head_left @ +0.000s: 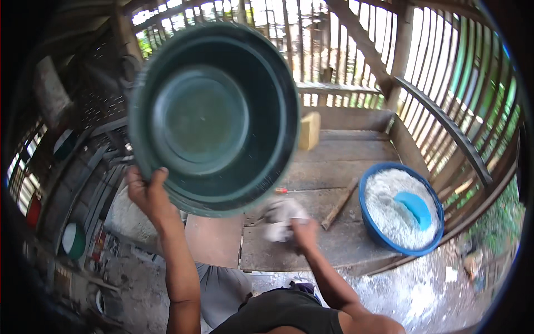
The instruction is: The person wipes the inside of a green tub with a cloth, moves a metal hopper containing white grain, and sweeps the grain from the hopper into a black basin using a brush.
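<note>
Green basin [203, 119] above the left grip [152, 197], lower-left rim within it

Big green basin [203, 119] looks like plastic, pretty smooth with a soft sheen inside. The rag [285, 217] is matt cloth, too blurred to make out the weave. Planks [328, 167] are dull, roughish bare wood, and so's the stick [340, 204]. Blue tub [365, 214] seems smooth plastic, kinda glossy; white stuff [384, 195] in it looks matt and grainy.
</note>
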The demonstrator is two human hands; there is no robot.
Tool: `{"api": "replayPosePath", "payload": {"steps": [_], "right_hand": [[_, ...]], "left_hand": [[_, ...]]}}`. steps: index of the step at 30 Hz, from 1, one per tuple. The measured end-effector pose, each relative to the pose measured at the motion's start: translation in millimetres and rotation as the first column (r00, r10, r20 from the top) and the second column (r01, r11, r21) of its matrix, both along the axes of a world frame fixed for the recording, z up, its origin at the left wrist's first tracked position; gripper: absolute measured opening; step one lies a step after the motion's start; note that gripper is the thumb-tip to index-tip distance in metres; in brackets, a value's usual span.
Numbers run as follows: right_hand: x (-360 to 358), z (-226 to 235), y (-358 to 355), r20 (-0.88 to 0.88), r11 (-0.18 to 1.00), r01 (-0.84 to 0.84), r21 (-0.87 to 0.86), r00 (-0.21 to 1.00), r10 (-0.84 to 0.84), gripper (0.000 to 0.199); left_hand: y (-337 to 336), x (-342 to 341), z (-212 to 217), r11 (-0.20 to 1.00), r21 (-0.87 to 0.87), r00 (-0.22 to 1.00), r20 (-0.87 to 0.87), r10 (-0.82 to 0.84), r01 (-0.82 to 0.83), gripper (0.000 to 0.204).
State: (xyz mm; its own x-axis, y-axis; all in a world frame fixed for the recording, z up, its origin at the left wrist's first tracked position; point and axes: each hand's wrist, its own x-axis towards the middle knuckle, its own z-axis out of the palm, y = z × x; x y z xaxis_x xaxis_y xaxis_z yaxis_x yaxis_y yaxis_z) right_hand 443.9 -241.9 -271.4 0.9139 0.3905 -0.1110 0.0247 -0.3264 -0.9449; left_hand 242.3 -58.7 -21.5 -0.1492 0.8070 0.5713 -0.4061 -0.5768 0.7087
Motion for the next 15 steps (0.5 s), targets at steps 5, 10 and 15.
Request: {"api": "replayPosePath", "payload": {"steps": [5, 10, 15], "right_hand": [[13.0, 145.8, -48.7, 0.276, 0.757, -0.149, 0.637, 0.960, -0.044, 0.041], [-8.6, 165.0, 82.7, 0.994, 0.712, -0.699, 0.072, -0.005, -0.106, 0.060], [96.5, 147.0, 184.6, 0.854, 0.191, -0.932, -0.308, -0.182, 0.487, 0.046]], "left_hand": [[-35.9, 13.0, -30.8, 0.993, -0.098, 0.980, -0.179, -0.090, 0.073, 0.020], [-60.2, 15.6, -65.9, 0.994, -0.051, 0.845, -0.523, -0.110, 0.098, 0.019], [-71.4, -3.4, -54.7, 0.995, 0.024, 0.666, -0.745, -0.046, 0.097, 0.028]]}}
